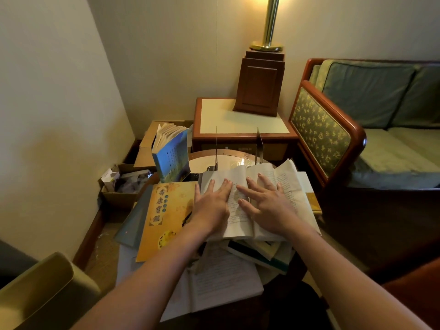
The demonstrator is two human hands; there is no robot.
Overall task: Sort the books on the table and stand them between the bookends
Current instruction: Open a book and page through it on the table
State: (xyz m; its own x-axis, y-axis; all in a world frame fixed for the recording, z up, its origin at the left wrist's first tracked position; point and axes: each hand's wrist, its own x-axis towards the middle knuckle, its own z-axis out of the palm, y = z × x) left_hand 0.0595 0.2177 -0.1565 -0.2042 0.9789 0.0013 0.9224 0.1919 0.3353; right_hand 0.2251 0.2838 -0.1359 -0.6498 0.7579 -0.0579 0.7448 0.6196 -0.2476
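Note:
An open book (240,177) with printed pages lies on top of a pile of books in the middle of the round table (228,160). My left hand (212,203) rests flat on its left page and my right hand (264,203) flat on its right page, fingers spread. A yellow book (164,220) lies flat to the left. A blue book (172,158) stands upright at the back left, pages fanned. Two thin metal bookends (259,146) stand at the far side of the table with nothing between them. Another open book (221,282) lies nearest me.
A wooden side table (242,120) with a lamp base (260,84) stands behind the round table. A sofa (369,115) is on the right. Cardboard boxes (126,186) sit on the floor by the left wall. A chair arm (45,287) is at the lower left.

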